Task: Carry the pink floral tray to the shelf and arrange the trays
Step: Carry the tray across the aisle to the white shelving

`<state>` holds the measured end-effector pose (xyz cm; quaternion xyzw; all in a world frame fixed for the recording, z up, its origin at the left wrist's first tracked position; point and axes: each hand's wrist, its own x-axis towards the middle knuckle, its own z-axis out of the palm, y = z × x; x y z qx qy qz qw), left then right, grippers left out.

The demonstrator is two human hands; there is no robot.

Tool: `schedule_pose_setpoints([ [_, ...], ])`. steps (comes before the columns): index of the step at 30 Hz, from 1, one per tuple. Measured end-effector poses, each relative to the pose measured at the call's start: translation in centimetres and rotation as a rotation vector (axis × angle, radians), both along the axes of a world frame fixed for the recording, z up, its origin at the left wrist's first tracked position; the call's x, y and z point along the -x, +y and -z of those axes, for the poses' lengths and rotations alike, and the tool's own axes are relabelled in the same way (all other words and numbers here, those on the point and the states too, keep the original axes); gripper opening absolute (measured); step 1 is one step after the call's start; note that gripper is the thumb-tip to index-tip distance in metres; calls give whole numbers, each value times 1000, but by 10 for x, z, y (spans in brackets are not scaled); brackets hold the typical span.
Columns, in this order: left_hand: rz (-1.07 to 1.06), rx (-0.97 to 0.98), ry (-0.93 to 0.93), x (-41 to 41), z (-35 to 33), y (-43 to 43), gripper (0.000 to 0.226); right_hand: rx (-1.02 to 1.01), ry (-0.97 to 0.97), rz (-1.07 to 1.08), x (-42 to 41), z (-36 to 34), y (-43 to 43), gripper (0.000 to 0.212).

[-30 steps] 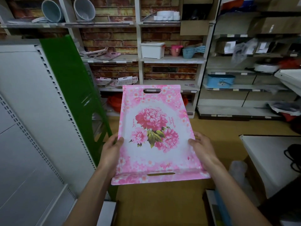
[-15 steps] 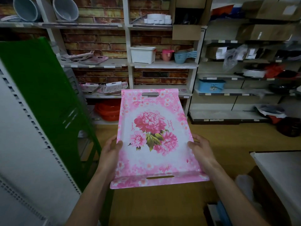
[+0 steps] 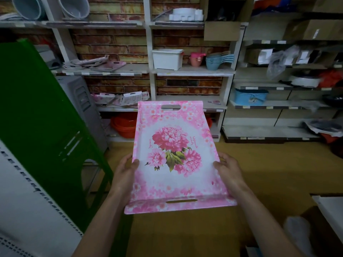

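Observation:
I hold a pink floral tray [image 3: 174,184] flat in front of me, long side pointing away. My left hand [image 3: 124,176] grips its left edge with the thumb on top. My right hand [image 3: 229,173] grips the right edge the same way. A slot handle shows at each short end. On the shelf [image 3: 104,70] ahead and to the left lies a loose pile of similar pink trays [image 3: 96,63]. More pink trays [image 3: 120,98] lie scattered on the shelf level below.
A green panel [image 3: 42,115] and a white perforated panel [image 3: 24,191] lean close on my left. A white tub [image 3: 167,58], pink cups and blue scoops [image 3: 218,61] sit on the middle shelf. Orange basins [image 3: 124,125] sit low. A white table corner [image 3: 330,210] is at right.
I have moved closer to the shelves and the view has shifted left. The tray stays in the same two-handed hold.

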<state>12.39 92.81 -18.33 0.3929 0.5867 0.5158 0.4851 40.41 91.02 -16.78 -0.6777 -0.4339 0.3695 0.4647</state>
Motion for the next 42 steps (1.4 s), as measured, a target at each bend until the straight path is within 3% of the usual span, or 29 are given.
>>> schedule_pose_setpoints([
  [22,-164,-40,-68,-86,-8,132,27,-46,11,-193,-87,-9,184,34],
  [34,-149,-54,-56,-77,3,213,31,-49,-11,-181,-80,-1,259,32],
  [42,-133,-72,-70,-47,4,296,19,-68,-67,-179,-46,-4,339,32],
])
